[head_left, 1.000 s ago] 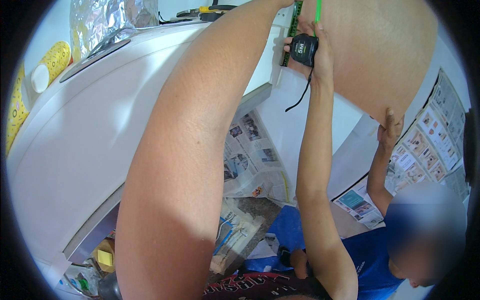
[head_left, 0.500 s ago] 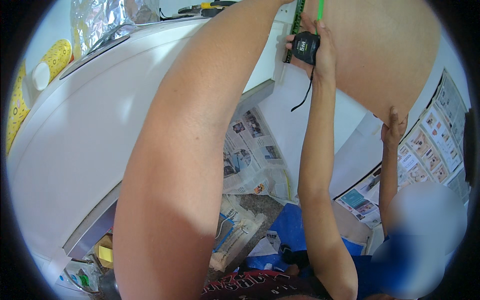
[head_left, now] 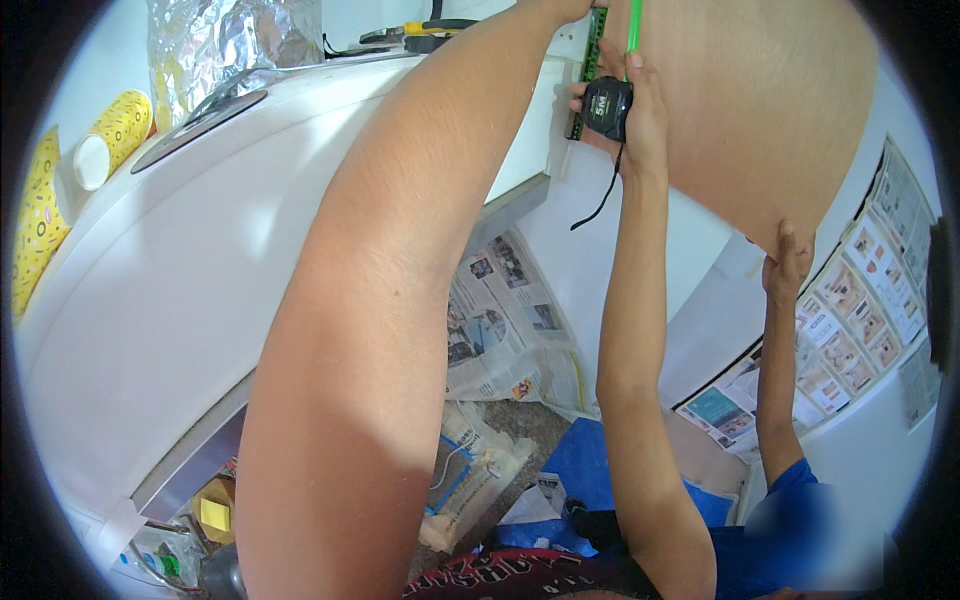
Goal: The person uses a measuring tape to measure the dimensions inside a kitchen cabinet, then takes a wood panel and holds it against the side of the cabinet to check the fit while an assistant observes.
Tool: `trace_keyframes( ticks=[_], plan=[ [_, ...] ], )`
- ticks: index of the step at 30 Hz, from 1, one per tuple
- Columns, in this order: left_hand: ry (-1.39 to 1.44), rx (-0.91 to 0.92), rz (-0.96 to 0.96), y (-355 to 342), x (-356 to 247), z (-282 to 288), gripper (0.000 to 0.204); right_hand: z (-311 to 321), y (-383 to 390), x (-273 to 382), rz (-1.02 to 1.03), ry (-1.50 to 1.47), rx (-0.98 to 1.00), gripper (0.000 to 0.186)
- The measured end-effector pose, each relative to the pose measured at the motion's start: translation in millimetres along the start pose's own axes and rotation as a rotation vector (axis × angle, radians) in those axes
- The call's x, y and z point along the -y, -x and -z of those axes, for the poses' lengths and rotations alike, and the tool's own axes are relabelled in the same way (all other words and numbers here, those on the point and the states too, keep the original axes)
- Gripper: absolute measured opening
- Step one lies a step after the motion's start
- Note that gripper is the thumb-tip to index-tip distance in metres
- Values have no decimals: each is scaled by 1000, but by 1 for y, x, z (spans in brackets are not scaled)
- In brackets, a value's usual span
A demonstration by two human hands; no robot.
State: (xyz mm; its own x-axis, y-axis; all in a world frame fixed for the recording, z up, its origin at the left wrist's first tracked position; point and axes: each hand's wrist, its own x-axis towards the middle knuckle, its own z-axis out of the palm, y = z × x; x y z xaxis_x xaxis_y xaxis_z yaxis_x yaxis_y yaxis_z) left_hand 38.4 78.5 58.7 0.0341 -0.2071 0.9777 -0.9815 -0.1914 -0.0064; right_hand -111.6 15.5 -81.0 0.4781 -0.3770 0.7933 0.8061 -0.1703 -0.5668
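A black tape measure [head_left: 608, 107] is gripped in my right hand [head_left: 648, 115], its thumb against the case and fingertips showing on the far side. From the case a bright green tape blade [head_left: 634, 28] runs up over a large light-brown board [head_left: 760, 110]. A dark strip with green marks [head_left: 590, 70] lies along the board's left edge, just behind the case. At the top edge of the picture, my left hand [head_left: 572, 8] is near the upper end of that strip; its fingers are mostly cut off. A black wrist strap [head_left: 600, 205] dangles from the tape measure.
Another person's hand [head_left: 790, 262] supports the board's lower corner. A white table [head_left: 200, 300] curves along the left, bearing yellow patterned cups [head_left: 118, 125], foil [head_left: 235, 40] and pliers [head_left: 405, 32]. Newspaper [head_left: 505, 310] lies below; printed sheets [head_left: 835, 330] line the right.
The view has shifted slightly, so the table and its things sit a little lower. My right hand and the tape measure keep their place at the board's edge. The other person's head has dropped lower.
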Motion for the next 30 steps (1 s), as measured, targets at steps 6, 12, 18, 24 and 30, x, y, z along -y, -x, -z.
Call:
trace_keyframes(
  ticks=[6,12,18,24,30],
  plan=[
    [-7,27,18,-4,0,2,21,3,0,-2,-53,58,38,54],
    [60,86,105,2,-9,10,24,-2,2,-1,-46,45,-24,55],
    [-64,152,-47,-1,-7,16,22,-3,0,5,-54,-16,-35,47],
    [-23,227,102,1,9,13,28,7,13,20,-166,-104,9,38],
    [593,417,463,27,-61,28,30,32,69,85,-113,71,2,37]
  ],
)
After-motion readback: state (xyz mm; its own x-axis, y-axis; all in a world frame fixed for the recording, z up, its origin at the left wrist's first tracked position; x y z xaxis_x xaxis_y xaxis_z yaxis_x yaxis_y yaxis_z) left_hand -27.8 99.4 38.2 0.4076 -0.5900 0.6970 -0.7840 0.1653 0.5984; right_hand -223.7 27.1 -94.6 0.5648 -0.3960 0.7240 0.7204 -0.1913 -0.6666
